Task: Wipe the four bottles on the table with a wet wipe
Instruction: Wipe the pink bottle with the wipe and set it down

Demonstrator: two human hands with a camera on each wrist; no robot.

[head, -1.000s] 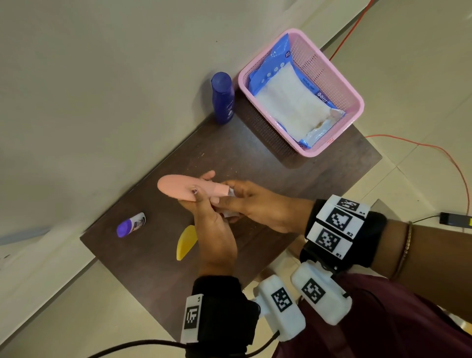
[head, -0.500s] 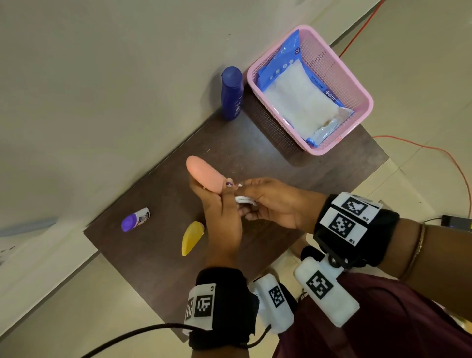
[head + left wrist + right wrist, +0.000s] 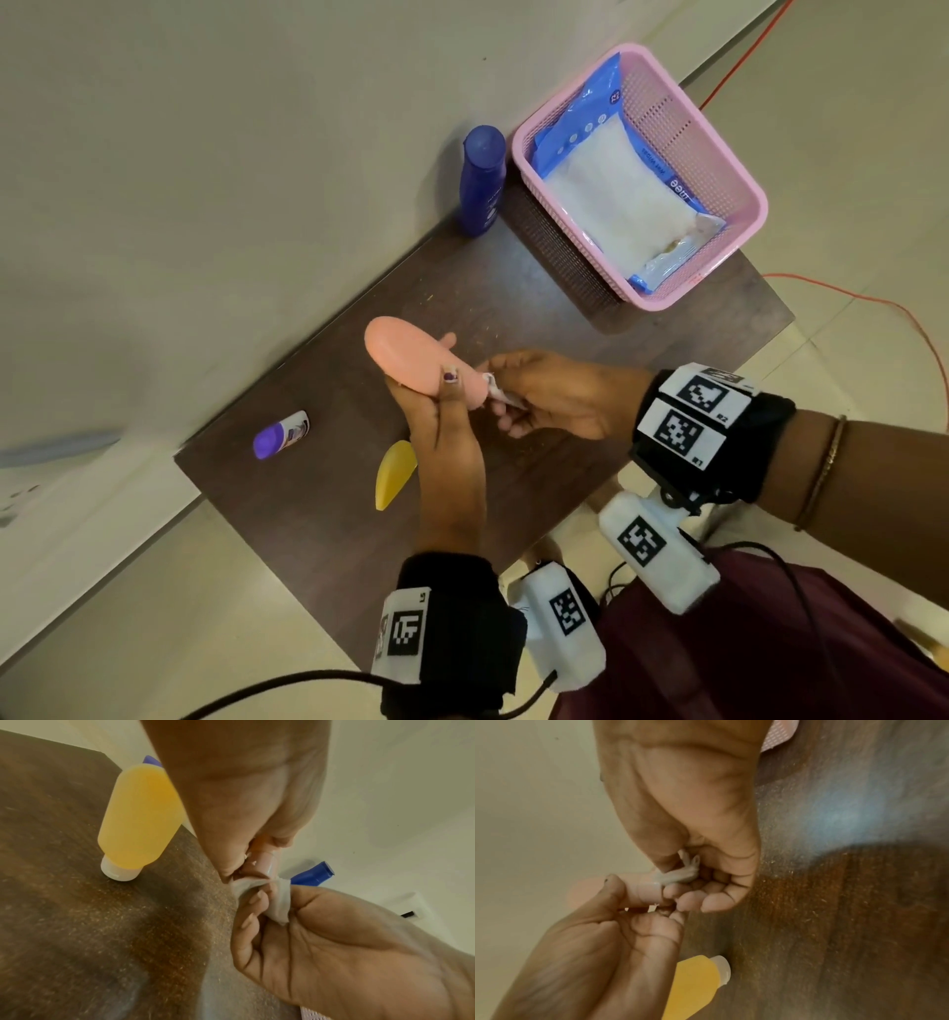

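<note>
My left hand point(image 3: 436, 406) grips a pink bottle point(image 3: 405, 354) above the dark table point(image 3: 513, 308), its rounded end pointing up and away. My right hand point(image 3: 513, 395) pinches a crumpled white wet wipe point(image 3: 495, 390) against the bottle's cap end point(image 3: 267, 862). The wipe point(image 3: 279, 902) is bunched between thumb and fingers point(image 3: 680, 874). A yellow bottle point(image 3: 393, 475) stands cap-down just left of my left wrist point(image 3: 138, 817). A small purple-capped bottle point(image 3: 281, 434) lies near the table's left end. A tall blue bottle point(image 3: 480, 180) stands at the far edge beside the basket.
A pink mesh basket point(image 3: 729, 154) at the table's far right holds a blue pack of wet wipes point(image 3: 616, 195). A wall runs along the table's far side. An orange cable point(image 3: 873, 303) lies on the floor to the right.
The pink bottle has been turned from lying level to pointing up and away. My right hand with the wipe has slid down to its cap end.
</note>
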